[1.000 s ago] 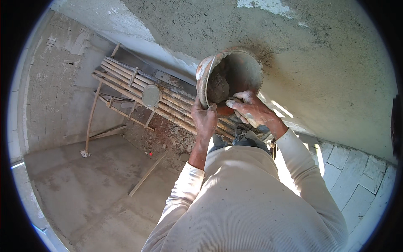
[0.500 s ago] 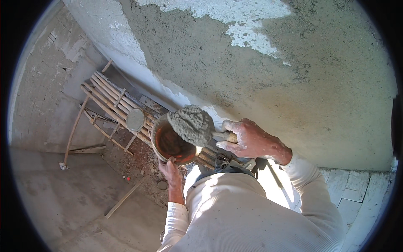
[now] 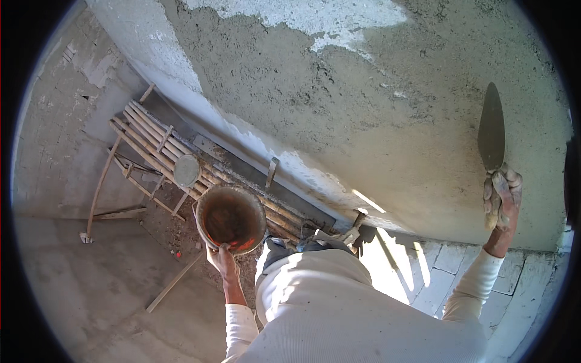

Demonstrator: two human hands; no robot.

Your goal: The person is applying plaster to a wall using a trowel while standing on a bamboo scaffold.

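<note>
My left hand (image 3: 223, 261) grips the rim of a round bucket (image 3: 261, 219), its thumb over the near edge. Inside, the bucket is dark brown with an orange patch low down and shows little or no mortar. Out to the right, my right hand (image 3: 503, 195) is closed around the handle of a pointed trowel (image 3: 491, 130). Its blade points up beside the wall and carries no lump of mortar. Fresh grey mortar covers much of the wall (image 3: 387, 127), rough at the upper left and smoother at the right, with bare whitish patches along the top and lower edge.
A scaffold of wooden poles (image 3: 151, 142) runs along the wall's foot, bearing a second bucket (image 3: 187, 171) with a grey top. A loose wooden strip (image 3: 174, 283) lies on the floor at the lower left. White blocks (image 3: 451, 269) form a wall at the right.
My right hand has swung from over the bucket far to the right. The mortar lump has left the trowel. The bucket has shifted slightly left and down in my left hand.
</note>
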